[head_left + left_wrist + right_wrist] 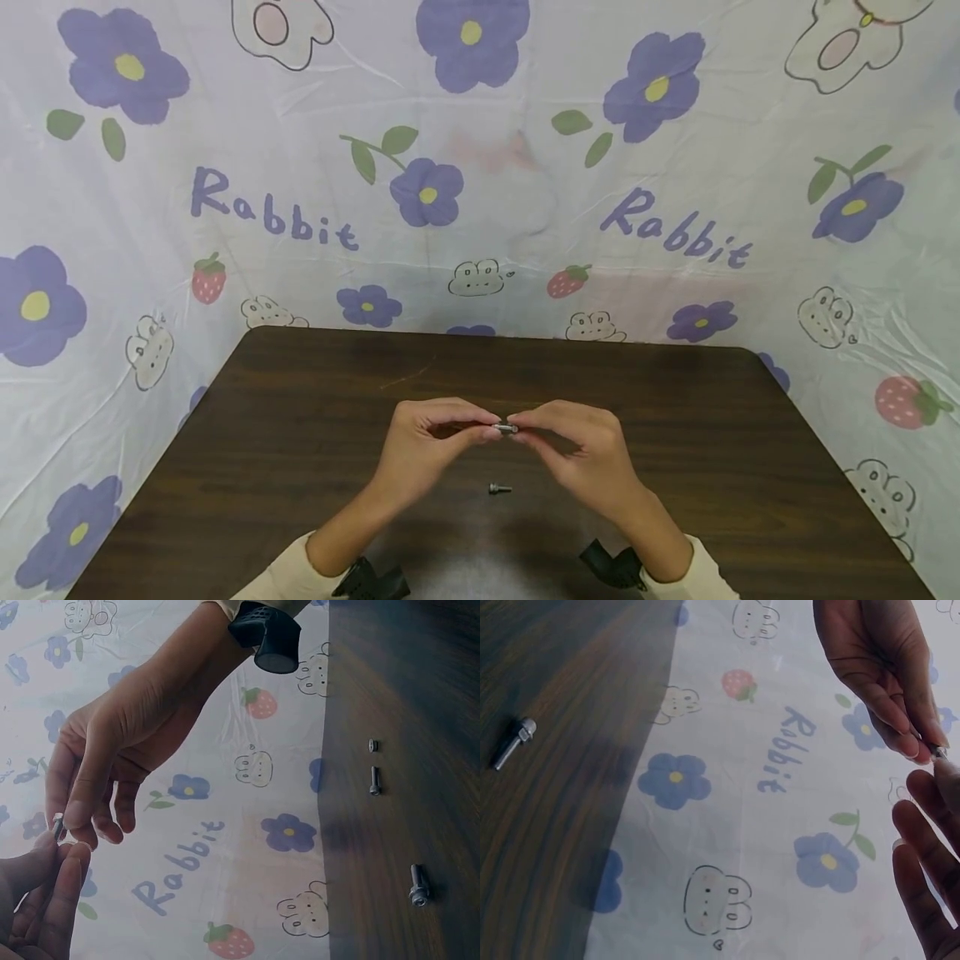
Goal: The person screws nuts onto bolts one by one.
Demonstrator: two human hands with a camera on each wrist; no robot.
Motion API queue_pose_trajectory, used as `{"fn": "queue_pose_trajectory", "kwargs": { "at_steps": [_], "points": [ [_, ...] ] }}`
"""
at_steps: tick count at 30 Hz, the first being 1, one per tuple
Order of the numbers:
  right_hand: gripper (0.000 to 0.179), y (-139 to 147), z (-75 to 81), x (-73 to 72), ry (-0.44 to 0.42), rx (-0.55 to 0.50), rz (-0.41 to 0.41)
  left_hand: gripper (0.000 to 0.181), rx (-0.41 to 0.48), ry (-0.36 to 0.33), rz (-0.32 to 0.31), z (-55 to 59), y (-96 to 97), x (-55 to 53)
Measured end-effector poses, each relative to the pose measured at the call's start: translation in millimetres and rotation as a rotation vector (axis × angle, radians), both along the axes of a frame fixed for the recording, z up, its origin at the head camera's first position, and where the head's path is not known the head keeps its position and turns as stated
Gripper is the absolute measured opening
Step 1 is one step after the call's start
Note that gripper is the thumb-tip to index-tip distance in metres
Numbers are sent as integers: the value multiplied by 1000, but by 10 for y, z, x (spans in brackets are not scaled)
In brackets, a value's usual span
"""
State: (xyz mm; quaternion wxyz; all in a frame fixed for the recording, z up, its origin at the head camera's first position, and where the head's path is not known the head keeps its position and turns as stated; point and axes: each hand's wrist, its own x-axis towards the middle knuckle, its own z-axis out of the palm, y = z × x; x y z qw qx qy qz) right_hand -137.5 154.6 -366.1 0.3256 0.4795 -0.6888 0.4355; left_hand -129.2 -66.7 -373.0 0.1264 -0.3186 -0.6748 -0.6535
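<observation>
The left hand (423, 442) and right hand (588, 446) pinch opposite ends of a small metal part (506, 428), fingers closed on it above the bench (285, 450). It looks light, hard, perhaps slippery; gripping its sides seems surest.

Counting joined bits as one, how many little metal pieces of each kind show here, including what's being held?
Loose bolts: 2
Loose nut-like piece: 1
Held metal piece, kind unclear: 1
Total: 4
</observation>
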Motion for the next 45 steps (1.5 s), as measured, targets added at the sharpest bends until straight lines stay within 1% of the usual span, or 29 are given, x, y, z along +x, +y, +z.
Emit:
{"fn": "queue_pose_trajectory", "kwargs": {
  "at_steps": [5, 13, 17, 21, 24, 26, 28, 32, 36, 45],
  "points": [
    [17, 4, -16, -1, -7, -5, 1, 11, -5, 10, 1, -11, 3, 6],
    [17, -10, -31, 0, -39, 4, -1, 11, 8, 19, -28, -19, 12, 9],
    [23, 1, -13, 10, -77, 37, -15, 11, 6, 14, -24, -10, 12, 10],
    [27, 16, 0, 17, -103, 44, -28, 10, -3, 21, -7, -10, 9, 6],
    [36, 18, 11, 16, -91, 37, -12, 10, -1, 24, -2, -15, 8, 3],
    [38, 20, 16, 13, -72, 43, -1, 10, 7, 19, -8, -14, 9, 5],
    [36, 19, 25, 14, -55, 49, 10, 11, 18, 13, -19, -12, 11, 6],
    [25, 16, 33, 18, -28, 50, 17, 11, 31, 7, -36, -11, 13, 5],
    [17, 11, 27, 19, -11, 43, 17, 11, 33, 8, -43, -18, 13, 4],
    [17, 2, -13, 10, -21, 34, 5, 11, 16, 22, -38, -26, 9, 10]
  ]
}}
